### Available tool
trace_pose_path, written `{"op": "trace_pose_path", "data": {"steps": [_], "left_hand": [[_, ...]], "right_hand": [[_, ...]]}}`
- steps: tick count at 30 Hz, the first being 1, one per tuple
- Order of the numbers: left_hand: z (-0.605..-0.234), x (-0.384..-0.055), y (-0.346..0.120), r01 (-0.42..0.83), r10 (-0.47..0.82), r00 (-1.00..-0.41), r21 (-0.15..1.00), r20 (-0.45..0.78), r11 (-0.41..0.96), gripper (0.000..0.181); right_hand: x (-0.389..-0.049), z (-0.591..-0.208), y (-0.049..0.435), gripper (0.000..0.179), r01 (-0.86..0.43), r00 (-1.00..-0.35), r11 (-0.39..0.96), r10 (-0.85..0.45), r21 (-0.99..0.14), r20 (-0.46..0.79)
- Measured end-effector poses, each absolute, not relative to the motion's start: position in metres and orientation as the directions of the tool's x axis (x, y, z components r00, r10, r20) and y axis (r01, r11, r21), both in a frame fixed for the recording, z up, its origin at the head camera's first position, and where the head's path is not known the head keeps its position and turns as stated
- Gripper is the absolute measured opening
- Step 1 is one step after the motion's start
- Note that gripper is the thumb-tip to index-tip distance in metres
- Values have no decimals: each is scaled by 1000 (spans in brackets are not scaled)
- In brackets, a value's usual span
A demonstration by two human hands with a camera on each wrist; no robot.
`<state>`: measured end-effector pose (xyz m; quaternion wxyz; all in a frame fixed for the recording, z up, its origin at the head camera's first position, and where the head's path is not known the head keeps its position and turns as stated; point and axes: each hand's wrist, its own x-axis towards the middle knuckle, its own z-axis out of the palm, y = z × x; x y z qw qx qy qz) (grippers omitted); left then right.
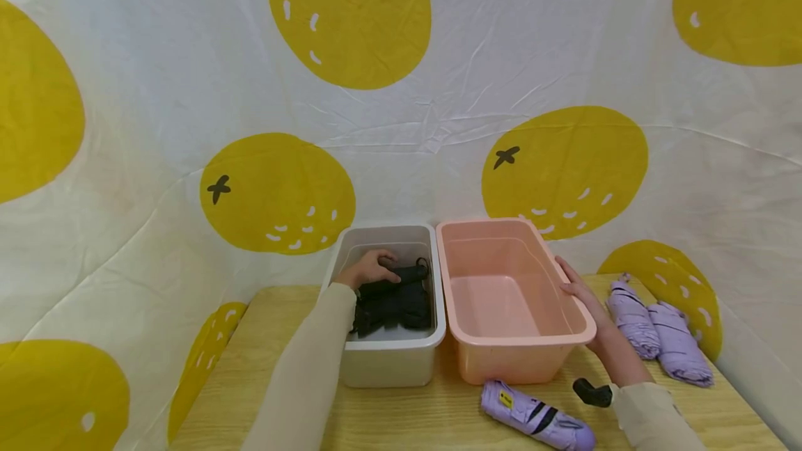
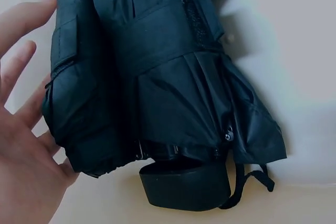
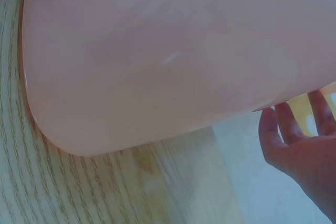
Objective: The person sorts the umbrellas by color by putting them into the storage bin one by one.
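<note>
My left hand [image 1: 371, 268] is inside the grey bin [image 1: 391, 344], its fingers spread in a loose curve beside a rolled black folding umbrella [image 1: 407, 274]. In the left wrist view, some fingertips touch that umbrella's side. Against it lies a second black umbrella [image 2: 168, 87], fuller, with a dark handle end and a cord loop. To the right stands a pink bin [image 1: 520, 341], its inside bare. My right hand [image 1: 583, 296] holds the pink bin's right rim; in the right wrist view its bent fingers [image 3: 287, 121] meet the rim, tips partly hidden.
A rolled lilac umbrella [image 1: 532, 417] with black stripes lies in front of the pink bin. Two more lilac umbrellas [image 1: 633, 319] lie at the right edge of the wooden table [image 1: 250, 367]. A small black object [image 1: 592, 393] is beside my right sleeve. Fruit-printed cloth [image 1: 438, 172] hangs behind.
</note>
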<state>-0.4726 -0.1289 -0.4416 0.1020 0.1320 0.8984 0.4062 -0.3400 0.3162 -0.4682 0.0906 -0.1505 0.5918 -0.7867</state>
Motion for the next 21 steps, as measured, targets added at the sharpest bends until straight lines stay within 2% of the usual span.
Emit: {"op": "trace_pose_path", "data": {"steps": [8,13,21], "left_hand": [[-440,-475,-129,175,330,-943,799,-31,575,47],[-424,-466,-125,185,349,-937,817,-21,546,42],[-389,-445,-119,219,485,-874,855,-42,470,44]], "right_hand": [[-338,-464,313,60,-26,-940,-288,-318,-957,122],[-339,-462,313,61,-24,-942,-275,-317,-961,114],[-337,-465,315,61,-29,-942,-288,-313,-957,122]]}}
